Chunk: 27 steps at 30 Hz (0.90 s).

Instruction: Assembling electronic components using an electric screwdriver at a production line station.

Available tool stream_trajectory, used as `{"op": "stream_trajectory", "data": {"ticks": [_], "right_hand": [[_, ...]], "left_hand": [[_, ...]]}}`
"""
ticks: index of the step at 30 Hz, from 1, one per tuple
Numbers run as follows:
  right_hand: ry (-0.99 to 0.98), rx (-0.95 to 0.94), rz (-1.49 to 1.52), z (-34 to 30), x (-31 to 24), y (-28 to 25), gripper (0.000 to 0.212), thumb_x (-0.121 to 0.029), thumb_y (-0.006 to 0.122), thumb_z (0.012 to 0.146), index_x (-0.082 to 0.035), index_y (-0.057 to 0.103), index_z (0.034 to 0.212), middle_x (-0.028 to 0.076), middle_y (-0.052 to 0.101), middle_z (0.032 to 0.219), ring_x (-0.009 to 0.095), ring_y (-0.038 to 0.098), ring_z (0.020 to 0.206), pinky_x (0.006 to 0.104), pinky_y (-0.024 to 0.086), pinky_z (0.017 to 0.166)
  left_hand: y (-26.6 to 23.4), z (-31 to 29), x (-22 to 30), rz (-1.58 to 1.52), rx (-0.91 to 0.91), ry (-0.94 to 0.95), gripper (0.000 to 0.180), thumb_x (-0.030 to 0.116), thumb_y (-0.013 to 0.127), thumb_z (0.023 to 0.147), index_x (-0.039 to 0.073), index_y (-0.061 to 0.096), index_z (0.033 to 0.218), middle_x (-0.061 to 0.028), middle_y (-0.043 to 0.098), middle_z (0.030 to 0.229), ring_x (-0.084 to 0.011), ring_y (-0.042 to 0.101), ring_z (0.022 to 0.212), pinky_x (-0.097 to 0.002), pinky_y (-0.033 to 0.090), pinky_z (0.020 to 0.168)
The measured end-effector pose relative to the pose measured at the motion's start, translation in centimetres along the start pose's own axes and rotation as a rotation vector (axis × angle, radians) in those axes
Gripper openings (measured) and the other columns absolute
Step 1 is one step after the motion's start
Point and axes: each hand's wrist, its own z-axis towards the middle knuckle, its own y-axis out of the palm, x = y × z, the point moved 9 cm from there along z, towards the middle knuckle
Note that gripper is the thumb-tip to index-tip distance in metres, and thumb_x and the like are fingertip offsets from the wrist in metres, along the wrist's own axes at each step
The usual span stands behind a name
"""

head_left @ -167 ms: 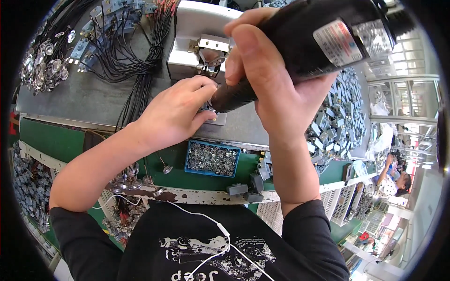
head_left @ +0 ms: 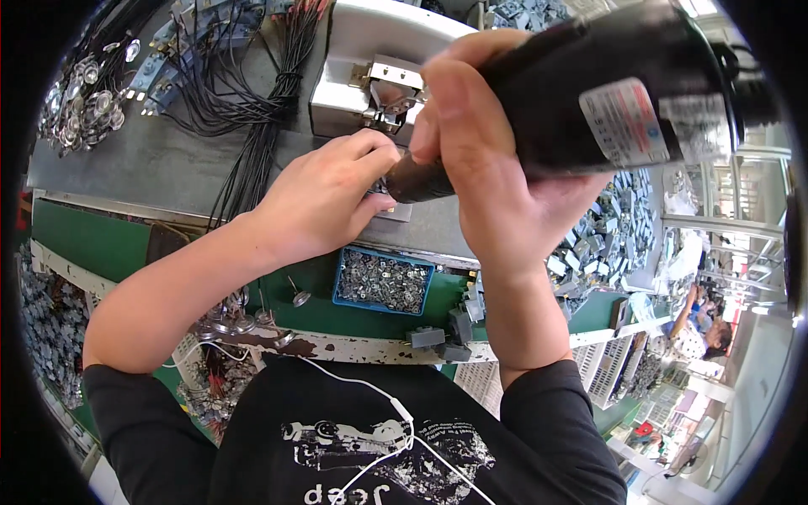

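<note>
My right hand [head_left: 484,156] is wrapped round a black electric screwdriver [head_left: 551,105] with a white label on its side. The tool is tilted, its narrow front end reaching down and left to the fingers of my left hand [head_left: 324,194]. Those fingers are curled together at a small metal block [head_left: 399,212] on the bench, and whatever they pinch is hidden by them and the tool's nose. Just behind stands a pale metal machine [head_left: 349,35] with a bracket-like mechanism [head_left: 394,88] on its front.
Left of the machine lie bundled black wires [head_left: 273,109] and round metal parts [head_left: 91,105]. A blue tray [head_left: 337,290] of small metal pieces sits at the bench's near side, grey switch-like parts [head_left: 427,337] beside it. More grey parts [head_left: 608,231] are heaped at right.
The screwdriver's rear end has swung slightly right and down, while its nose stays by my left fingers. The whole view has shifted a little. Both hands keep their grip.
</note>
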Motion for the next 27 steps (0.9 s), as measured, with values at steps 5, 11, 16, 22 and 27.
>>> {"op": "stream_trajectory", "data": {"ticks": [5, 11, 16, 22, 27], "right_hand": [[0.075, 0.016, -0.018, -0.3, -1.2, 1.4, 0.017, 0.002, 0.071, 0.094, 0.008, 0.062, 0.107, 0.012, 0.069, 0.093, 0.013, 0.065, 0.063, 0.0264, 0.053, 0.058], [0.071, -0.027, -0.009, 0.0, 0.6, 0.8, 0.014, 0.004, 0.069, 0.093, 0.008, 0.062, 0.105, 0.016, 0.070, 0.094, 0.013, 0.064, 0.060, 0.0262, 0.052, 0.056], [0.159, 0.045, 0.104, 0.7, 1.6, -1.4, 0.018, 0.004, 0.069, 0.094, 0.008, 0.062, 0.110, 0.020, 0.070, 0.104, 0.017, 0.068, 0.073, 0.0303, 0.056, 0.065], [0.116, 0.048, -0.132, 2.9, -3.8, -9.1, 0.048, -0.021, 0.074, 0.095, 0.008, 0.057, 0.128, 0.015, 0.068, 0.094, 0.020, 0.069, 0.078, 0.0336, 0.058, 0.070], [-0.327, 0.324, -0.924, -2.8, -8.7, -13.9, 0.045, -0.005, 0.075, 0.094, 0.005, 0.055, 0.132, 0.016, 0.067, 0.120, 0.022, 0.064, 0.112, 0.0366, 0.051, 0.098]], "left_hand": [[0.1, -0.3, -0.3, 0.054, -0.030, -0.020, 0.039, 0.018, 0.075, 0.090, 0.006, 0.053, 0.120, -0.0104, 0.058, 0.122, -0.0346, 0.062, 0.112, -0.0468, 0.054, 0.088], [0.1, -0.4, -0.1, -0.022, -0.016, 0.043, 0.039, 0.018, 0.075, 0.089, 0.005, 0.054, 0.119, -0.0109, 0.057, 0.122, -0.0349, 0.062, 0.111, -0.0459, 0.054, 0.089], [-0.8, 0.7, 0.7, 0.026, -0.142, 0.100, 0.039, 0.016, 0.078, 0.085, 0.005, 0.060, 0.118, -0.0109, 0.061, 0.115, -0.0342, 0.064, 0.105, -0.0450, 0.053, 0.088], [-2.8, 0.2, 3.0, 0.150, -0.145, 0.149, 0.038, 0.013, 0.079, 0.082, 0.008, 0.064, 0.116, -0.0062, 0.065, 0.118, -0.0306, 0.066, 0.101, -0.0416, 0.052, 0.085], [-4.8, -0.7, 3.6, 0.298, 0.120, 0.329, 0.045, 0.008, 0.082, 0.077, 0.010, 0.066, 0.119, -0.0066, 0.066, 0.125, -0.0282, 0.065, 0.106, -0.0401, 0.051, 0.089]]}}
